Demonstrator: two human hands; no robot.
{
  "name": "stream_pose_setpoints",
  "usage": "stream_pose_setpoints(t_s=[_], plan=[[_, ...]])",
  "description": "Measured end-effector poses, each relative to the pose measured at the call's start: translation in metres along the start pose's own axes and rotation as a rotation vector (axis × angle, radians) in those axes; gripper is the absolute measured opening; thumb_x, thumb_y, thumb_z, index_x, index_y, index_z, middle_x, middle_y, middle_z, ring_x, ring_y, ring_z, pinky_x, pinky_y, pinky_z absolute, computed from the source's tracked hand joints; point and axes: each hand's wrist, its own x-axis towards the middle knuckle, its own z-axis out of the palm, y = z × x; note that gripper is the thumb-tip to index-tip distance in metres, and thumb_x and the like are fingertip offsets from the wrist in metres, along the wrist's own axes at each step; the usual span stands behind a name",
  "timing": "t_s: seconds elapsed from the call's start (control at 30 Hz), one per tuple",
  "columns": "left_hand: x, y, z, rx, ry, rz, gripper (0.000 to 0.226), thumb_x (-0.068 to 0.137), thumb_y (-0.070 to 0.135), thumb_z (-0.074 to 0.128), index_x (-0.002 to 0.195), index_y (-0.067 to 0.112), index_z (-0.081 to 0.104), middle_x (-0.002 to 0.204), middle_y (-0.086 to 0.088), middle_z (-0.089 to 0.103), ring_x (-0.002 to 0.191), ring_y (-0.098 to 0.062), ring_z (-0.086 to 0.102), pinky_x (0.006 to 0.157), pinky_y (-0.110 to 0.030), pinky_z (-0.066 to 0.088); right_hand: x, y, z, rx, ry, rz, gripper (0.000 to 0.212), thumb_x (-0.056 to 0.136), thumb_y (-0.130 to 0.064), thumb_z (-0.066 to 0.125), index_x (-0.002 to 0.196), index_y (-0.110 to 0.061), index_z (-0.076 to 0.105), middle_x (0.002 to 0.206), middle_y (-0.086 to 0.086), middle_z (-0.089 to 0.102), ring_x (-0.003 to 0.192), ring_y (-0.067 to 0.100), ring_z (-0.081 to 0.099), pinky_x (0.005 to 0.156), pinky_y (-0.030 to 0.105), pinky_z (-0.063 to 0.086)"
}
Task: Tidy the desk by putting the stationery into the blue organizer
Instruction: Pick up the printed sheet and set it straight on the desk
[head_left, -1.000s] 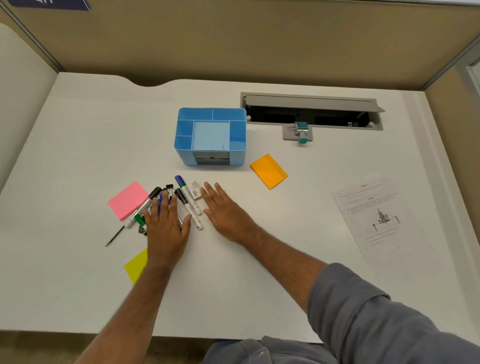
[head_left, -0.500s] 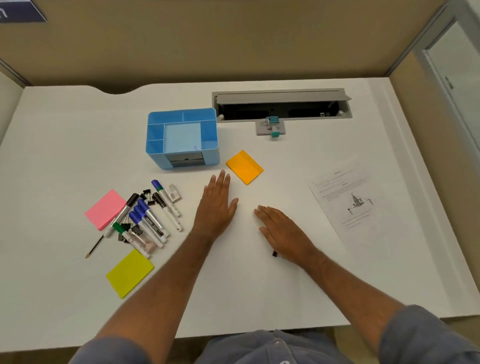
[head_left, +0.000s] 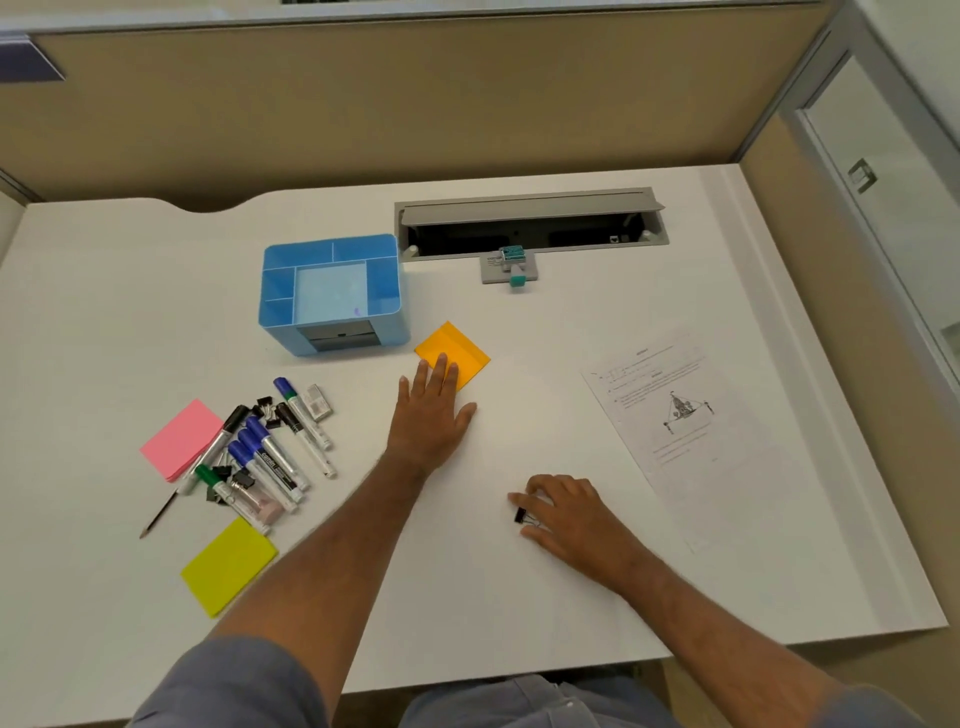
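The white rectangular desk (head_left: 130, 312) carries everything. On its right side lies a printed white paper sheet with a small diagram (head_left: 662, 415), well apart from both hands. The blue plastic organizer with several open compartments (head_left: 332, 293) stands at the middle rear, beyond and left of the left hand, its compartments bare as far as can be seen. Behind and to its right is a grey open cable hatch (head_left: 530, 221) set in the desk. The left hand (head_left: 431, 410) lies flat with fingers straight and close together, fingertips resting on the near corner of the orange square sticky-note pad (head_left: 460, 353). Left of that hand lie a pink sticky-note pad (head_left: 179, 436), a yellow sticky-note pad (head_left: 228, 566) and a heap of whiteboard markers with blue, black and green caps (head_left: 270, 452). The right hand (head_left: 571, 519), nearer the desk's front edge, curls its fingers and thumb round a small black binder clip (head_left: 519, 516), pinching it against the desk.
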Motion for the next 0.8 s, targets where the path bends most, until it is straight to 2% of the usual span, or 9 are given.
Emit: stream_pose_setpoints(t_s=[0.17, 0.27, 0.33, 0.5, 0.63, 0.73, 0.8], plan=[[-0.032, -0.008, 0.01, -0.031, 0.051, -0.018, 0.073, 0.106, 0.057, 0.028, 0.164, 0.017, 0.007, 0.172, -0.002, -0.004, 0.159, -0.03, -0.004, 0.128, -0.05, 0.002, 0.02, -0.001, 0.003, -0.053, 0.045, -0.002, 0.029, 0.092, -0.035, 0.068, 0.12, -0.034, 0.062, 0.113, -0.01, 0.058, 0.091, 0.014, 0.059, 0.075, 0.032, 0.045], [-0.054, -0.016, 0.021, -0.05, 0.096, -0.023, 0.077, 0.101, 0.062, 0.018, 0.164, 0.018, 0.013, 0.172, -0.002, 0.002, 0.159, -0.03, 0.002, 0.128, -0.051, 0.007, 0.039, -0.002, 0.001, -0.04, 0.078, 0.014, 0.024, 0.091, -0.027, 0.071, 0.113, -0.032, 0.064, 0.109, -0.008, 0.059, 0.087, 0.015, 0.06, 0.072, 0.032, 0.044], [-0.069, -0.022, 0.028, -0.048, 0.119, -0.023, 0.079, 0.099, 0.063, 0.015, 0.164, 0.018, 0.015, 0.172, -0.002, 0.005, 0.159, -0.03, 0.004, 0.127, -0.05, 0.008, 0.052, -0.003, 0.0, -0.02, 0.096, 0.024, 0.021, 0.092, -0.022, 0.07, 0.111, -0.029, 0.065, 0.108, -0.006, 0.061, 0.085, 0.017, 0.06, 0.071, 0.033, 0.044], [-0.104, -0.029, 0.041, -0.044, 0.21, -0.041, 0.071, 0.102, 0.056, 0.029, 0.159, 0.013, 0.032, 0.169, -0.008, 0.022, 0.156, -0.035, 0.019, 0.126, -0.055, 0.018, 0.09, -0.006, -0.001, 0.099, 0.096, 0.1, 0.024, 0.094, -0.008, 0.061, 0.114, -0.018, 0.066, 0.112, 0.002, 0.06, 0.085, 0.025, 0.059, 0.07, 0.037, 0.052], [-0.121, -0.028, 0.044, -0.035, 0.255, -0.046, 0.071, 0.103, 0.051, 0.037, 0.156, 0.005, 0.035, 0.168, -0.013, 0.024, 0.155, -0.036, 0.021, 0.124, -0.055, 0.02, 0.107, -0.02, -0.004, 0.132, 0.125, 0.142, 0.032, 0.09, -0.004, 0.059, 0.121, -0.013, 0.064, 0.122, 0.006, 0.059, 0.094, 0.028, 0.06, 0.076, 0.042, 0.052], [-0.128, -0.028, 0.044, -0.037, 0.238, -0.005, 0.072, 0.103, 0.049, 0.04, 0.158, 0.003, 0.032, 0.168, -0.013, 0.024, 0.155, -0.034, 0.022, 0.124, -0.055, 0.024, 0.1, -0.037, -0.003, 0.03, 0.15, 0.093, 0.038, 0.087, -0.012, 0.062, 0.125, -0.014, 0.063, 0.128, 0.005, 0.059, 0.105, 0.027, 0.061, 0.08, 0.04, 0.05], [-0.128, -0.022, 0.046, -0.031, 0.205, 0.012, 0.073, 0.103, 0.05, 0.039, 0.158, 0.003, 0.032, 0.168, -0.012, 0.025, 0.155, -0.034, 0.024, 0.123, -0.056, 0.027, 0.086, -0.034, 0.005, 0.0, 0.138, 0.071, 0.043, 0.09, -0.017, 0.055, 0.132, -0.01, 0.061, 0.136, 0.008, 0.059, 0.117, 0.028, 0.06, 0.089, 0.041, 0.052]])
